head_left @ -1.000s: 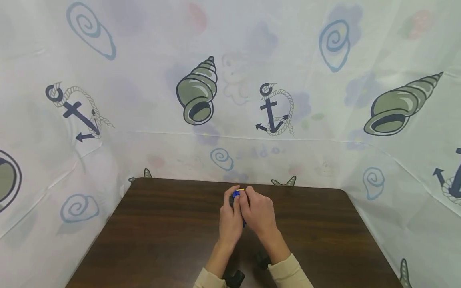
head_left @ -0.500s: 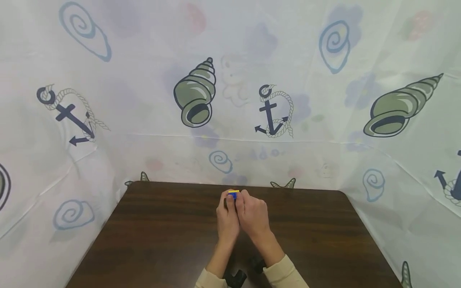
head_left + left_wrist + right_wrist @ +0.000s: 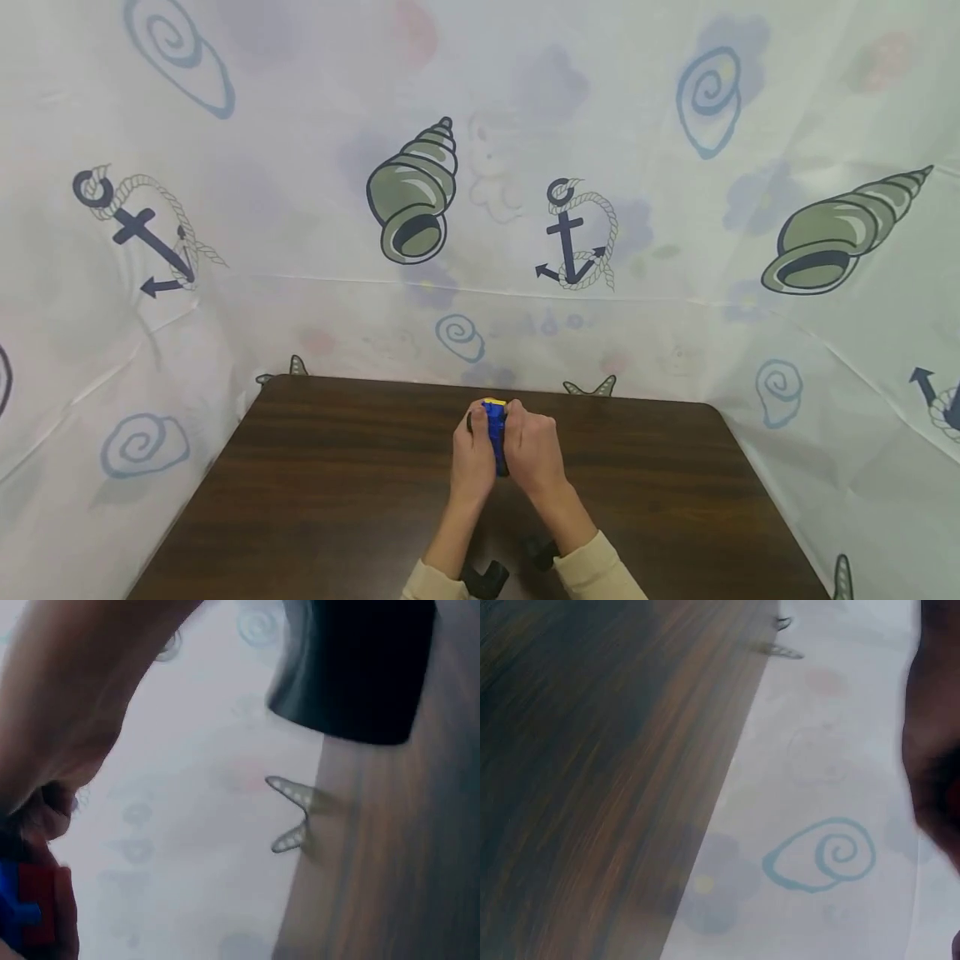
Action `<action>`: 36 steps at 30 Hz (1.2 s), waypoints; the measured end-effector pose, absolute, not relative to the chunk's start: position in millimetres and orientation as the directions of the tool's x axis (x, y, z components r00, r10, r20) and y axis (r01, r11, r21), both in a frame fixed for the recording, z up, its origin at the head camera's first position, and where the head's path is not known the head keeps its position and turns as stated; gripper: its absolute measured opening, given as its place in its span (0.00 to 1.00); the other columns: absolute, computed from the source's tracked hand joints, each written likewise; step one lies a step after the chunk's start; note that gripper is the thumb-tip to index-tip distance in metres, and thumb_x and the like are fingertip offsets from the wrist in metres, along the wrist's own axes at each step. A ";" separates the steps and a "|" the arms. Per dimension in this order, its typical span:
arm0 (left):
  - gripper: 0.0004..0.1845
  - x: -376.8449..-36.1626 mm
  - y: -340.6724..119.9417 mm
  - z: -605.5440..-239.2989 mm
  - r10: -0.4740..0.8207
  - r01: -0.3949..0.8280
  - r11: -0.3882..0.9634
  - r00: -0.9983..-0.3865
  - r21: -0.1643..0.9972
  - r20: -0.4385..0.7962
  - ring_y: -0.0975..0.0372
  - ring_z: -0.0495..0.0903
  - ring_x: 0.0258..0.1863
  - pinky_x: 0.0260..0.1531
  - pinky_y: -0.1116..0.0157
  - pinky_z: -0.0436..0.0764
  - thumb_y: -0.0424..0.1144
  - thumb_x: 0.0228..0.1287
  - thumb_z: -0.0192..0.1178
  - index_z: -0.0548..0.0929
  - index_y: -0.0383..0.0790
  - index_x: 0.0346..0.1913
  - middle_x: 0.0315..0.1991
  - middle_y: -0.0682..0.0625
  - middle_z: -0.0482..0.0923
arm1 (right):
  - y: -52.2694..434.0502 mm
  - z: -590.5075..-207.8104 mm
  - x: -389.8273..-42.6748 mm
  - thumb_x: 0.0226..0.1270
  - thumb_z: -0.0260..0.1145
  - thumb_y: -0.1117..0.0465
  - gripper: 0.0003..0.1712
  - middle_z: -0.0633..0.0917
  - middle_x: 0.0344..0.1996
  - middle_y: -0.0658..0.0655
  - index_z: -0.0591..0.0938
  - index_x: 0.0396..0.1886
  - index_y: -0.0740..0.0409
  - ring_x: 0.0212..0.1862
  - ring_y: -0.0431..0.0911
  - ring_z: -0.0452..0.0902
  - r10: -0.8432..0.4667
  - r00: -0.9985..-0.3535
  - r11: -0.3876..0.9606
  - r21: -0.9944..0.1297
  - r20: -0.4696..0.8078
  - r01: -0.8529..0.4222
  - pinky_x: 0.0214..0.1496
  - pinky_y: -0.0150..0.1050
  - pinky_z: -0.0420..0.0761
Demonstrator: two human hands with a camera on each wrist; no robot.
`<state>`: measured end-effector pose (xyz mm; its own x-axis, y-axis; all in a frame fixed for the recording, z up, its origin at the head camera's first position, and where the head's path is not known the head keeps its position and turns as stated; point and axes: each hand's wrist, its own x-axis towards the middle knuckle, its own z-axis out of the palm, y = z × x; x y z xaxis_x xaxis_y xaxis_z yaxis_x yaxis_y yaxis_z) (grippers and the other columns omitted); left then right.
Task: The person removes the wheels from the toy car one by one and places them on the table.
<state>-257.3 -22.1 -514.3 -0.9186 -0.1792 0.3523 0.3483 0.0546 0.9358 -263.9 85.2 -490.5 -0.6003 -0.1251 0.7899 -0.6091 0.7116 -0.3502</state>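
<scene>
While a pale sheet (image 3: 225,333) printed with shells, anchors and spirals hangs behind it and to both sides, a dark wooden table (image 3: 315,500) fills the lower middle of the head view. Above the table's far middle, two hands meet side by side around a small blue toy (image 3: 495,433) with a yellow tip on its far end. The left hand (image 3: 472,454) curls its fingers round the toy's left side; the right hand (image 3: 534,454) curls round its right side, thumbs on top. Both wrists angle inward from cream sleeves (image 3: 592,571) at the table's near edge, each with a small black camera mount (image 3: 483,577) strapped beneath.

To work the toy well, a firm hold by one hand and small moves by the other seem best, keeping it low over the table. The left wrist view shows blue and red parts (image 3: 34,907) by blurred fingers; what these parts are is hard to tell.
</scene>
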 end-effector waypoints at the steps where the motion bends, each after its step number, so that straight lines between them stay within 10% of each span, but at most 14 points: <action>1: 0.23 -256.8 -21.8 -514.0 -0.176 0.353 0.037 -0.919 0.935 0.354 0.62 0.84 0.37 0.43 0.64 0.85 0.49 0.92 0.39 0.85 0.43 0.55 0.40 0.47 0.87 | 85.1 -490.0 -262.2 0.82 0.52 0.69 0.21 0.71 0.13 0.47 0.72 0.23 0.55 0.17 0.34 0.63 -0.116 -0.608 0.700 -0.370 0.785 -0.611 0.18 0.25 0.66; 13: 0.19 -255.2 -22.1 -511.1 -0.171 0.325 -0.043 -0.934 0.945 0.314 0.60 0.84 0.38 0.41 0.63 0.87 0.48 0.91 0.43 0.83 0.41 0.55 0.42 0.45 0.85 | 85.3 -491.4 -253.0 0.85 0.57 0.57 0.12 0.71 0.18 0.43 0.74 0.35 0.52 0.20 0.31 0.63 -0.058 -0.735 0.664 -0.524 0.675 -0.534 0.22 0.28 0.66; 18: 0.22 -256.0 -26.2 -509.4 -0.135 0.246 -0.057 -0.962 0.967 0.237 0.59 0.82 0.38 0.40 0.61 0.84 0.53 0.91 0.41 0.80 0.41 0.57 0.44 0.44 0.83 | 93.3 -494.1 -250.6 0.86 0.61 0.55 0.04 0.75 0.22 0.45 0.78 0.51 0.48 0.22 0.34 0.67 -0.046 -0.818 0.466 -0.712 0.573 -0.525 0.25 0.33 0.72; 24: 0.24 -256.2 -29.6 -506.8 -0.045 0.207 -0.122 -0.978 0.971 0.203 0.59 0.82 0.28 0.30 0.61 0.86 0.58 0.90 0.39 0.75 0.42 0.57 0.33 0.44 0.81 | 103.6 -497.3 -250.1 0.81 0.67 0.60 0.17 0.79 0.27 0.55 0.82 0.65 0.51 0.21 0.41 0.71 0.021 -0.863 0.193 -0.849 0.505 -0.492 0.23 0.37 0.77; 36: 0.30 -253.9 -26.3 -504.0 0.045 0.138 -0.191 -0.988 0.972 0.150 0.57 0.82 0.25 0.30 0.59 0.88 0.63 0.89 0.32 0.70 0.39 0.59 0.32 0.41 0.80 | 118.2 -499.3 -248.5 0.78 0.69 0.65 0.08 0.83 0.27 0.53 0.82 0.50 0.63 0.24 0.49 0.79 0.126 -0.911 0.006 -0.919 0.392 -0.394 0.29 0.35 0.81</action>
<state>-253.9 -26.3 -504.0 -0.9877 0.0449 0.1496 0.1385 -0.1912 0.9717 -248.5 118.2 -499.3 -0.9113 0.1264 0.3920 -0.3944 0.0065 -0.9189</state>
